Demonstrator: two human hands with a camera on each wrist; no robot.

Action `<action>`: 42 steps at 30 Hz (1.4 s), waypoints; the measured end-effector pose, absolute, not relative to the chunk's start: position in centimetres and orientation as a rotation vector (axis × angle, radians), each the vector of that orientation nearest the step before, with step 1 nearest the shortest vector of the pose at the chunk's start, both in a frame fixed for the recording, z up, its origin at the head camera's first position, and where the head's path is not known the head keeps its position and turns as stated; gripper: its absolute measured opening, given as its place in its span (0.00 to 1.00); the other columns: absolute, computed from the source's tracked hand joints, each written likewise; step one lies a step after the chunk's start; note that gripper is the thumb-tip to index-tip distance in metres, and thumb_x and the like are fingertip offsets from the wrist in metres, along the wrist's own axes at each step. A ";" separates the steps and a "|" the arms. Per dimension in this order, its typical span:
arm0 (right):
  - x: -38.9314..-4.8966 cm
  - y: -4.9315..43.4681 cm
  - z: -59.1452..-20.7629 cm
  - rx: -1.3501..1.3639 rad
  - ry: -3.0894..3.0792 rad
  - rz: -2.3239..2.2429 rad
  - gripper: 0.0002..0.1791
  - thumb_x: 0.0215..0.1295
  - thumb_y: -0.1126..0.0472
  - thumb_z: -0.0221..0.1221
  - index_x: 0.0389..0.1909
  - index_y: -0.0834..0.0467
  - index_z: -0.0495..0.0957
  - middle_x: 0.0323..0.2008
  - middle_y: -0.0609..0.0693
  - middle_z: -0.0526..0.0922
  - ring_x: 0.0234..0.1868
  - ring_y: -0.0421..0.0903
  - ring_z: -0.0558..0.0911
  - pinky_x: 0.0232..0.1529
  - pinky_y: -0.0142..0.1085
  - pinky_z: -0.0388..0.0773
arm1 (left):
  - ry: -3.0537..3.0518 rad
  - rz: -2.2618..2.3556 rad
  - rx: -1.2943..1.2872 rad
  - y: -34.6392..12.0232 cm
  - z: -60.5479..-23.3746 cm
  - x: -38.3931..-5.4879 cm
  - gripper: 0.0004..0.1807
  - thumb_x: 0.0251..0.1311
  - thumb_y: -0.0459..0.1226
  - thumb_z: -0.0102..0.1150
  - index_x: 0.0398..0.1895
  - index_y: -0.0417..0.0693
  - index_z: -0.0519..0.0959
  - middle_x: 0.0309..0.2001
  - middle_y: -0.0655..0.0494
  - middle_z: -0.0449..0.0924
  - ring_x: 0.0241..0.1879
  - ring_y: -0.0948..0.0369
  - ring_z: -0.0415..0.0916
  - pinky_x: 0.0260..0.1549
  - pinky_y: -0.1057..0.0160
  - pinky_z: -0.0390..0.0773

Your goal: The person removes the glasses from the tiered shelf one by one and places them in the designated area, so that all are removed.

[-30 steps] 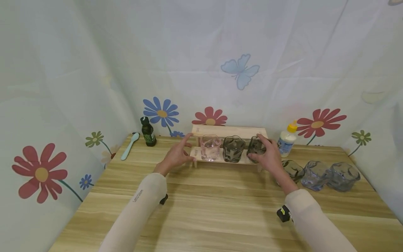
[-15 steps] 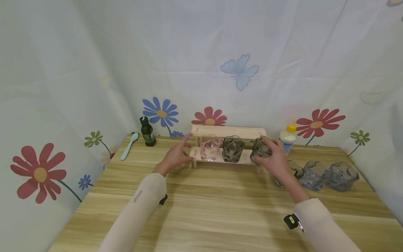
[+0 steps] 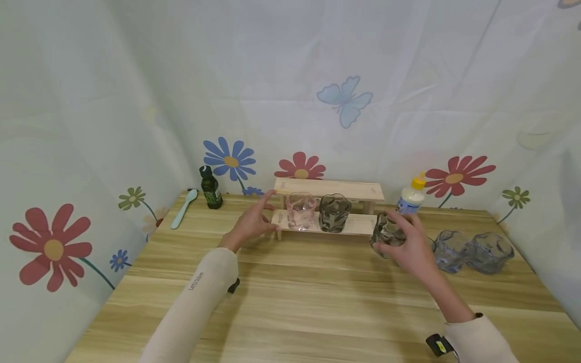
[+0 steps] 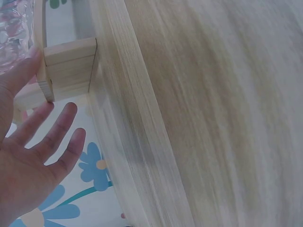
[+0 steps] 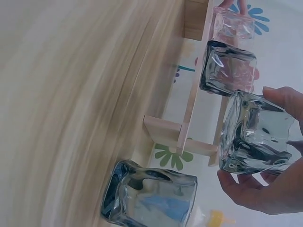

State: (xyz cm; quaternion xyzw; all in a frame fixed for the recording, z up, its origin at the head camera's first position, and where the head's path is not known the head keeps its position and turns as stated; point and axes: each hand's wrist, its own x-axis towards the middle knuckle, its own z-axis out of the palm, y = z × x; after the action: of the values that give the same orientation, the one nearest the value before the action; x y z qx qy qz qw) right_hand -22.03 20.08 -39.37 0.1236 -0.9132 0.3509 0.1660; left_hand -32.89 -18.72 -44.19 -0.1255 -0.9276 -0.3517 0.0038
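In the head view, my right hand (image 3: 415,252) grips a smoky grey wavy glass (image 3: 385,233) between thumb and fingers. The right wrist view shows this glass (image 5: 255,135) held upright, off the shelf, just beyond the right end of a two-step wooden rack (image 3: 327,189). Fingers relaxed, my left hand (image 3: 251,223) touches the rack's left end; its thumb and index finger meet the wood in the left wrist view. On the lower step stand a pink clear glass (image 3: 301,212) and another smoky grey glass (image 3: 334,214).
Two bluish glasses (image 3: 451,252) stand on the table at the right; another glass (image 5: 151,194) beside them is mostly hidden behind my right hand in the head view. A yellow-capped white bottle (image 3: 410,196) stands behind. Far left are a dark bottle (image 3: 211,189) and a pale spoon (image 3: 184,209).
My right hand has taken the smoky grey glass off the lower step's right end, moving it right and toward me. My left hand has stayed at the rack's left end.
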 end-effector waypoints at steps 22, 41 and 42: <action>-17.8 23.2 -41.6 0.275 -2.698 0.877 0.44 0.47 0.60 0.78 0.68 0.59 0.70 0.57 0.70 0.69 0.53 0.70 0.73 0.42 0.65 0.73 | -2.926 -1.110 -0.373 -18.6 -44.0 -32.8 0.58 0.52 0.38 0.76 0.79 0.71 0.47 0.65 0.45 0.76 0.42 0.51 0.84 0.43 0.51 0.82; -16.9 25.4 -44.1 0.228 -2.820 0.820 0.46 0.45 0.59 0.79 0.67 0.61 0.68 0.54 0.74 0.69 0.48 0.68 0.76 0.37 0.61 0.75 | -2.921 -1.095 -0.389 -18.7 -43.9 -32.9 0.58 0.51 0.39 0.77 0.79 0.69 0.47 0.64 0.44 0.76 0.42 0.51 0.84 0.43 0.51 0.82; -16.9 25.5 -44.2 0.224 -2.825 0.823 0.47 0.44 0.59 0.79 0.67 0.61 0.68 0.54 0.74 0.69 0.48 0.69 0.75 0.38 0.61 0.75 | -2.922 -1.096 -0.388 -18.7 -44.0 -32.9 0.58 0.52 0.39 0.77 0.79 0.69 0.47 0.64 0.44 0.76 0.41 0.51 0.84 0.43 0.51 0.82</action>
State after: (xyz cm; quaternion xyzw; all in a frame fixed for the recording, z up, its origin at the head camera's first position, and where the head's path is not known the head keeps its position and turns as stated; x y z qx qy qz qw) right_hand -16.90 25.46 -44.16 0.0756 -0.9530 0.2777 0.0952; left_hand -32.92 -18.71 -44.00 -0.1235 -0.9291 -0.3486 -0.0019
